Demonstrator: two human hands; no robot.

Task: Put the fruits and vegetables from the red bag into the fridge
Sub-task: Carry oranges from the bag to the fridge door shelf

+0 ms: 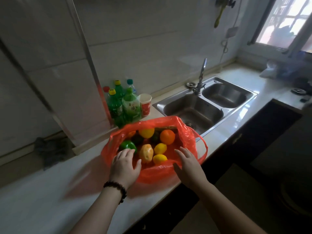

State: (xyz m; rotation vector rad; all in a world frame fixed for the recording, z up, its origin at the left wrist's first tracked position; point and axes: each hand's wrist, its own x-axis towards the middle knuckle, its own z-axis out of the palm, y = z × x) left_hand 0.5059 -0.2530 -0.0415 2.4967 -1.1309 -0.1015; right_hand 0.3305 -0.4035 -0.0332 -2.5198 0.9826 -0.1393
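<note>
- Head view: a red bag of thin plastic sits open on the pale surface, near its front edge and just left of a steel double sink.
- Inside the bag lie a green pepper, a yellow-orange fruit with a mottled skin, two lemons side by side near the front rim, an orange toward the back right, and a larger yellow fruit at the back; darker produce between them is too shadowed to name.
- The left hand, a dark bead bracelet on its wrist, reaches over the bag's near left rim with fingers spread and relaxed; the fingertips lie at the green pepper, gripping nothing.
- The right hand hovers flat over the bag's near right rim, fingers straight and together, holding nothing.
- Behind the bag, against the tiled wall, stand several green bottles with yellow, green and red caps, and a red-and-white paper cup just right of them.
- A tap rises behind the sink; a grey cloth lies at the far left of the surface.
</note>
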